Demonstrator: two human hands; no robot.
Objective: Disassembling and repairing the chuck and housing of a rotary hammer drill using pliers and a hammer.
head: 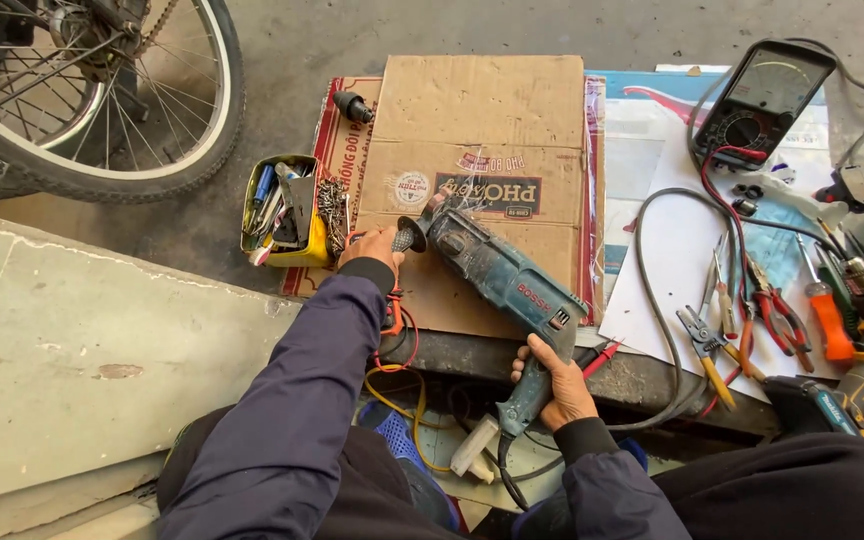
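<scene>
Single view, head-worn camera, looks steeply down and forward over person's own lap and arms. Close range: sleeves fill lower frame, left hand [372, 247] near centre, right hand [555, 385] lower centre. Flattened cardboard sheet [482, 110] lies upper centre, facing away from viewer. Bicycle wheel [102, 95] cut off at upper left, meter [767, 95] at upper right, concrete slab [72, 350] along left edge. No second view to share scene.

Your left hand [372, 247] stretched forward, fingers closed, forearm raised, your right hand [555, 385] low and near, fingers wrapped tight, both sleeves dark.
</scene>
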